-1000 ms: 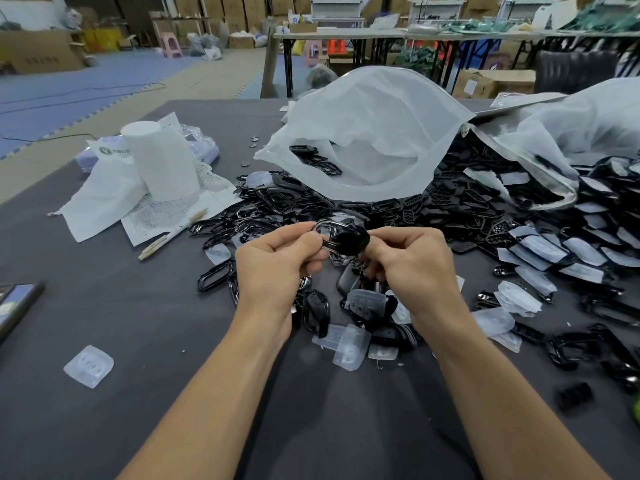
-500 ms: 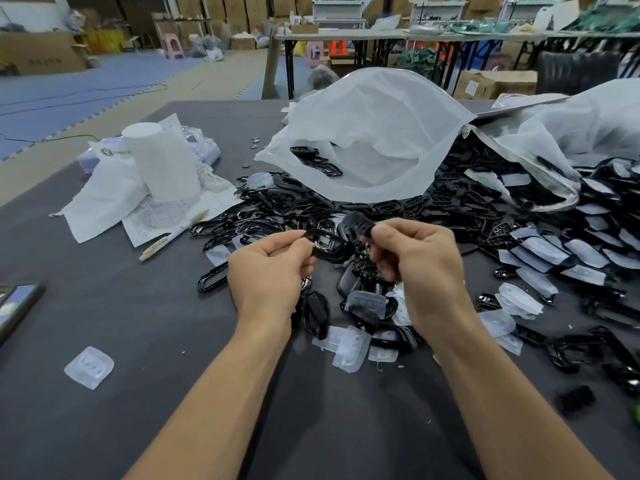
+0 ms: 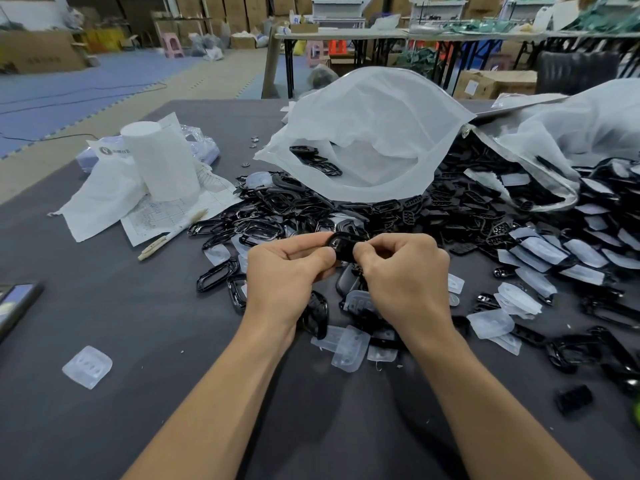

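Note:
Both hands meet above the dark grey table. My left hand and my right hand pinch one small glossy black plastic shell between their fingertips, pressed together from both sides. Most of the shell is hidden by the fingers. Under and behind the hands lies a heap of black plastic frames and shells, mixed with translucent rubber button pads.
A large white bag lies open behind the heap, a second one at the right. A paper roll, papers and a pen sit at the left. A phone lies at the left edge, one loose pad nearer.
Half a second ago the hands held two black pieces slightly apart. They have come together, and the pieces now sit joined as one between the fingertips.

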{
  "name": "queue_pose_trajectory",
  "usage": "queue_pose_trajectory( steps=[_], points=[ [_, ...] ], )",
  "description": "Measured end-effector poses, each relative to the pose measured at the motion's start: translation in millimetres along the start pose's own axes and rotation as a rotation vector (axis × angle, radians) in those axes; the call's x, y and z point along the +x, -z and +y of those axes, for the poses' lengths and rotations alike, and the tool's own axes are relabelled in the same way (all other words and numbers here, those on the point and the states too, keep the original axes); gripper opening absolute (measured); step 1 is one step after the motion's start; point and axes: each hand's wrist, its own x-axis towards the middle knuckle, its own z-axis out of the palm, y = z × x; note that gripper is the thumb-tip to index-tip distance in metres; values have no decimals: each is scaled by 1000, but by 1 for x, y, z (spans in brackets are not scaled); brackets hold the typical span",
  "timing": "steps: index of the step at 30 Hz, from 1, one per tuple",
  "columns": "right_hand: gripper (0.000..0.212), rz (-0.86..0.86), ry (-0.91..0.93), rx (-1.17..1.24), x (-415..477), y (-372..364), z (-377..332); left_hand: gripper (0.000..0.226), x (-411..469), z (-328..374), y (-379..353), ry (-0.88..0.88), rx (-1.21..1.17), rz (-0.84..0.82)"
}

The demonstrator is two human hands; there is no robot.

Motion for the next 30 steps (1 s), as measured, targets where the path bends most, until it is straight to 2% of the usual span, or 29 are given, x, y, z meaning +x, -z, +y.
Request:
queue_pose_trajectory(
  steps=[5,9,10,12,14,16,18,20,22,24,27,30],
  points=[
    [28,-28,35,-71,-2,-3,1,32,1,0,-1,-1,45,75],
    [36,154,71,-219,-2,-7,4,24,3,3,1,11,47,92],
    [29,136,72,-162,-1,-6,5,24,4,4,1,19,38,80],
    [14,-40,43,19,0,-5,5,27,4,4,2,32,30,65],
    [13,-177,-15,172,1,-7,5,29,4,3,2,32,23,94],
    [14,-179,-98,315,2,-10,4,26,3,1,1,28,-8,102],
    [14,-157,-168,438,1,-12,3,20,0,-1,-1,26,-12,26],
    [14,-166,-174,479,0,-13,3,19,0,-4,-3,33,19,-5],
    [15,-199,-114,410,-3,-14,3,23,2,-6,-3,45,52,43],
    [12,-197,-37,224,-3,-14,3,25,3,-7,-3,39,98,81],
    [12,-27,75,8,1,-4,5,25,9,-4,3,44,85,160],
    [18,159,121,-139,14,15,11,17,19,3,16,145,-88,238]
  ],
)
